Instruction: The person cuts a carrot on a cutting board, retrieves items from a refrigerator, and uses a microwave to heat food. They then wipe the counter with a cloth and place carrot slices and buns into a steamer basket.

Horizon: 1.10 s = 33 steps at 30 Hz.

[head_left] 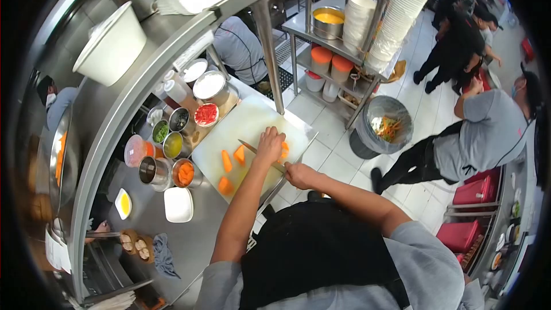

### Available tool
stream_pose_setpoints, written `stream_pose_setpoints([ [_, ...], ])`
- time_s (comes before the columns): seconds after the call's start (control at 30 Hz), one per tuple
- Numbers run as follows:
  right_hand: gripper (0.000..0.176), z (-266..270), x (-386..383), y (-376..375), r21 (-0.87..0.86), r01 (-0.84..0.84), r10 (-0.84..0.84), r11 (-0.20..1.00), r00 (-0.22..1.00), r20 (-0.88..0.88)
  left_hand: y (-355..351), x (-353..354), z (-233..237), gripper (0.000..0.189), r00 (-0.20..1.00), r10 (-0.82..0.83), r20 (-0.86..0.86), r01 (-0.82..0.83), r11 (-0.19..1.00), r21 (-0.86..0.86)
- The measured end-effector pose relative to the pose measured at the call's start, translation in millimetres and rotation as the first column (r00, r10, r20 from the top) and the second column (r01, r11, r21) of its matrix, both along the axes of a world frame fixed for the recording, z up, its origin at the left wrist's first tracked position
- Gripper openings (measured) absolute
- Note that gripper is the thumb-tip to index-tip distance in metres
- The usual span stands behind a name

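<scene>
My right hand [299, 176] is closed round the handle of a knife [248, 146] at the near edge of the white cutting board [217, 148]. The blade points away to the left and passes beneath my left hand [270, 144]. That hand is over the board with its fingers bent, beside orange pieces [284, 148]; what its fingertips press on is hidden. Left of the blade lie an orange wedge [239, 155], a long orange piece [227, 161] and another orange chunk [225, 185].
Left of the board stand a metal cup of orange pieces [185, 173], a red-filled tub [206, 115] and a white dish [178, 205]. A steel shelf [109, 178] arches overhead. At the right are a lined bin [392, 119] and a person in grey [488, 132].
</scene>
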State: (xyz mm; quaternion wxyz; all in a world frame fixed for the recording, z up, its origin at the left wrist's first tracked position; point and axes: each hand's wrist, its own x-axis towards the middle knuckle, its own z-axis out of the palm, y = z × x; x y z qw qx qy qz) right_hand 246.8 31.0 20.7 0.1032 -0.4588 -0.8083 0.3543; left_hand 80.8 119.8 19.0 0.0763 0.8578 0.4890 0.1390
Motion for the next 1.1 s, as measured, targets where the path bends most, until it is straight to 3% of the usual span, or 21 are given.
stream_pose_setpoints([
  [0.1,0.031,0,7,-1,-0.053,0.013,-0.013,0.998,1.000,-0.003,1,-1,3,0.018,1.000,-0.023,-0.001,0.023,1.000,0.014],
  [0.2,0.031,-4,12,10,-0.043,0.000,0.001,0.999,1.000,0.024,-14,-9,32,0.012,0.980,-0.034,0.198,0.017,0.996,0.088],
  [0.23,0.031,-6,14,14,-0.051,0.001,0.000,0.999,1.000,0.016,-22,-12,37,0.012,0.981,-0.034,0.191,0.019,0.997,0.079],
  [0.3,0.032,-7,19,26,-0.033,0.047,-0.046,0.998,0.999,0.024,-44,-19,44,0.010,0.879,0.072,0.471,-0.136,0.985,0.102],
  [0.57,0.031,18,20,38,0.007,0.064,-0.064,0.998,0.996,0.054,-94,-30,-14,0.014,0.901,0.178,0.395,-0.257,0.954,0.157],
  [0.73,0.026,8,7,28,0.104,0.044,-0.052,0.994,0.996,0.068,-99,-25,-15,0.012,0.897,0.144,0.418,-0.246,0.948,0.202],
  [0.83,0.025,15,2,31,0.169,0.021,-0.039,0.985,0.994,0.104,-100,-20,-14,0.010,0.805,0.274,0.527,-0.397,0.908,0.134],
  [0.97,0.025,33,-5,39,0.151,-0.028,0.002,0.988,0.985,0.172,-88,-18,-16,0.007,0.816,0.284,0.503,-0.388,0.915,0.112],
  [1.1,0.025,9,-8,46,0.229,-0.028,-0.009,0.973,0.987,0.159,-81,-21,-19,0.008,0.814,0.233,0.533,-0.345,0.931,0.120],
])
